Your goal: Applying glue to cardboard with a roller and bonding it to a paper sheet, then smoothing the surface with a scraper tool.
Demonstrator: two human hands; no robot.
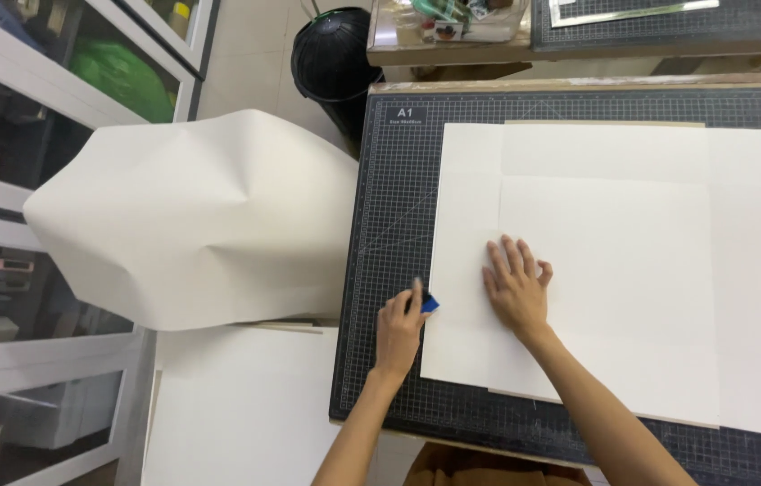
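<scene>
A large white paper sheet (615, 261) lies flat on a dark gridded cutting mat (398, 207), covering a thin board whose edges peek out at top and bottom. My right hand (516, 286) presses flat on the sheet, fingers spread, near its left part. My left hand (400, 326) grips a small blue tool (430, 305) at the sheet's left edge, touching the mat.
A big curved white sheet (191, 220) hangs over the table's left side, above more white boards (236, 405). A black bin (335, 54) stands on the floor behind. Glass-fronted cabinets (29, 108) line the left. Another mat and clutter sit on the far table (651, 27).
</scene>
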